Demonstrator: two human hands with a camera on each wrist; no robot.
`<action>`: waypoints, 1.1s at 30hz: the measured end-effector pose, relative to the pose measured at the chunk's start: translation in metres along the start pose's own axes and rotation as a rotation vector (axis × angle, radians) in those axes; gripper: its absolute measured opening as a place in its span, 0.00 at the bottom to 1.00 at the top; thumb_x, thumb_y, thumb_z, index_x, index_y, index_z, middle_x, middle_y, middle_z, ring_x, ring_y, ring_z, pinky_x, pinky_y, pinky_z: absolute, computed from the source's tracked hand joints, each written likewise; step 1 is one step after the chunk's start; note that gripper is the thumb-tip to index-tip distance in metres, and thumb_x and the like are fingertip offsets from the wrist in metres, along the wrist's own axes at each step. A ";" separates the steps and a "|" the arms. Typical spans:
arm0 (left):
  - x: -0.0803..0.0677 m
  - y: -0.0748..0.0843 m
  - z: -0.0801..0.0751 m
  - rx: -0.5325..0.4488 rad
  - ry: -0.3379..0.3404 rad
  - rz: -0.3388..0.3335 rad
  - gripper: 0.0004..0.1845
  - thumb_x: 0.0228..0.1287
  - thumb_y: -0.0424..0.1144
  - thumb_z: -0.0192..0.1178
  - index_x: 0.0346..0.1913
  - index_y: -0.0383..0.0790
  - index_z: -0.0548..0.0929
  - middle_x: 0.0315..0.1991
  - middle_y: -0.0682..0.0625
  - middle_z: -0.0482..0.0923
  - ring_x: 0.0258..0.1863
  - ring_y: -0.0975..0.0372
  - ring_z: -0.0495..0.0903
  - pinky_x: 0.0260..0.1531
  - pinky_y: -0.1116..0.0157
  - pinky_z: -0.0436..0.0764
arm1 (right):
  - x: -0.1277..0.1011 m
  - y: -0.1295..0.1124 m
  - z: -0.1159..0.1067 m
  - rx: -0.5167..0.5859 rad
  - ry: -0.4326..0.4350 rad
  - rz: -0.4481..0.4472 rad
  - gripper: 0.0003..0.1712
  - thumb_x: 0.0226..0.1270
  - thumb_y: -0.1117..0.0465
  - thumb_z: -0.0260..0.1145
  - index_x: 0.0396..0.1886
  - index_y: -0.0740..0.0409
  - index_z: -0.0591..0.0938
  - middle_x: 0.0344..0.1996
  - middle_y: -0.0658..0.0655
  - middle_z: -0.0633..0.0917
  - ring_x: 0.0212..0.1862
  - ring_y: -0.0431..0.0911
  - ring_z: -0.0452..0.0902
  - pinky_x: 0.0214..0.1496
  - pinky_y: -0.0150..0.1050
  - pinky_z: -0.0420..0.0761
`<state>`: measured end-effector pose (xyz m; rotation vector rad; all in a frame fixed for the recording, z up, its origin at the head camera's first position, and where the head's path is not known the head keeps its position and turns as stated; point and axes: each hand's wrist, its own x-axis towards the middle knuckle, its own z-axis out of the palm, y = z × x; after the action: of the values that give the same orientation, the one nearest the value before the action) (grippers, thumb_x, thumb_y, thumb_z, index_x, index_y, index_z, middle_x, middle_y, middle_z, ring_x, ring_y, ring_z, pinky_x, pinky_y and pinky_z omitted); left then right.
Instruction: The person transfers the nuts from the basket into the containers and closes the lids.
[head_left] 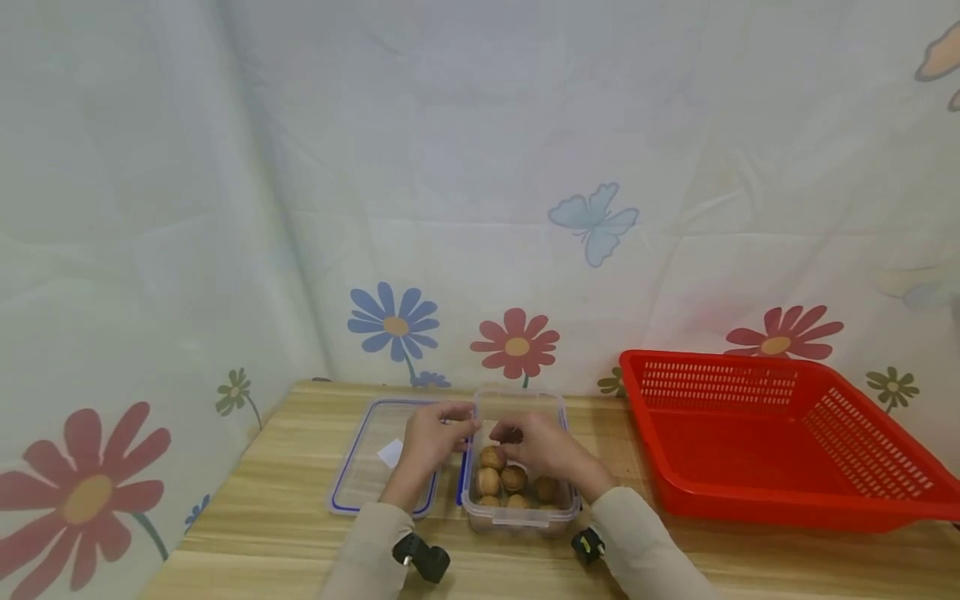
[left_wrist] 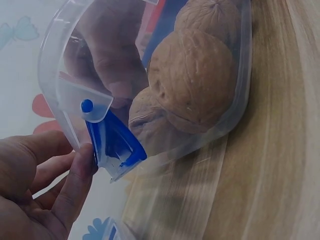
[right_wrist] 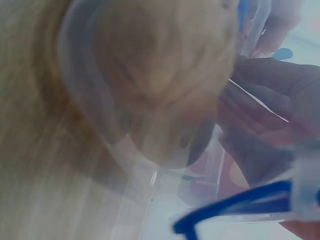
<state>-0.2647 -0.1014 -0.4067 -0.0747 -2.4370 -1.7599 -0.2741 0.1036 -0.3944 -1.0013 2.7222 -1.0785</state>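
Note:
A clear plastic container [head_left: 519, 518] with blue latches stands on the wooden table and holds several walnuts [head_left: 513, 479]. My left hand [head_left: 433, 435] grips its left rim. In the left wrist view the thumb of the left hand [left_wrist: 47, 185] presses the blue latch [left_wrist: 114, 146], and the walnuts [left_wrist: 195, 80] show through the wall. My right hand [head_left: 543, 450] reaches into the container, its fingertips curled round a dark walnut [head_left: 512, 434]. The right wrist view is blurred, with the right hand [right_wrist: 270, 110] seen through the plastic. The lid [head_left: 360, 483] lies flat to the left of the container.
A red perforated basket [head_left: 750, 500] sits on the right of the table [head_left: 285, 517]. A flower-printed cloth hangs behind the table and along its left side. Small wrist-camera mounts show near both sleeves at the table's front edge.

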 end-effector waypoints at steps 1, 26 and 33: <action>0.000 0.000 0.000 0.002 -0.001 -0.003 0.18 0.66 0.31 0.73 0.57 0.29 0.88 0.50 0.36 0.88 0.38 0.50 0.91 0.39 0.54 0.93 | 0.000 -0.001 0.000 0.000 0.008 -0.003 0.09 0.72 0.69 0.72 0.49 0.65 0.89 0.44 0.59 0.91 0.47 0.49 0.87 0.56 0.50 0.89; -0.005 0.010 -0.051 -0.024 0.035 0.018 0.26 0.72 0.52 0.70 0.61 0.35 0.87 0.58 0.38 0.86 0.53 0.44 0.87 0.43 0.56 0.93 | 0.008 -0.044 0.009 0.272 0.179 0.059 0.24 0.79 0.52 0.68 0.66 0.62 0.82 0.57 0.59 0.88 0.56 0.55 0.86 0.53 0.46 0.90; -0.011 0.003 -0.085 0.124 0.025 0.094 0.33 0.72 0.57 0.68 0.70 0.38 0.82 0.66 0.41 0.81 0.63 0.45 0.82 0.58 0.50 0.87 | 0.013 -0.067 0.027 0.441 0.168 0.112 0.33 0.79 0.47 0.67 0.74 0.61 0.75 0.64 0.63 0.82 0.64 0.59 0.80 0.61 0.56 0.87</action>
<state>-0.2471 -0.1808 -0.3789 -0.1500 -2.4751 -1.5587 -0.2402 0.0436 -0.3705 -0.7086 2.4444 -1.7033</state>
